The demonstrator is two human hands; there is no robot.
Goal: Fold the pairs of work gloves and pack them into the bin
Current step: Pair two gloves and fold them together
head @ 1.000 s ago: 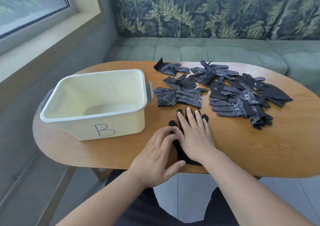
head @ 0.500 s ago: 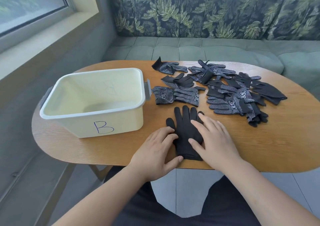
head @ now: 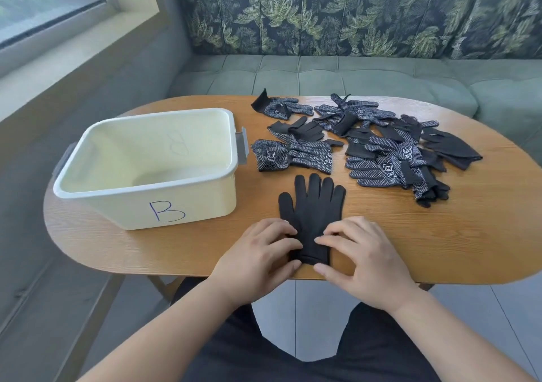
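1. Two bare hands meet at the cuff end of a black glove (head: 312,214), which lies flat at the near edge of the oval wooden table (head: 440,235). Its fingers point toward the far edge and its cuff toward the person.
2. The left hand (head: 258,252) sits at the cuff's left side. Its fingers are curled, with the tips on the fabric and the thumb against the cuff's near-left corner. I cannot tell whether it pinches the cuff or only presses on it.
3. The right hand (head: 363,258) sits at the cuff's right side. Its fingers are spread and lightly bent, the index tip rests on the glove, and the thumb tip lies on the wood just beside the cuff's near-right corner. It grasps nothing.
4. The glove's finger half lies uncovered beyond both hands.
5. A cream plastic bin (head: 205,205) marked with a blue B (head: 167,211) stands toward the table's left end, apart from the glove, with no gloves visible inside.
6. A dotted glove bundle (head: 293,157) lies just beyond the black glove's fingertips, near the bin's right handle.
7. A loose heap of dotted and black gloves (head: 390,159) spreads toward the far right edge.
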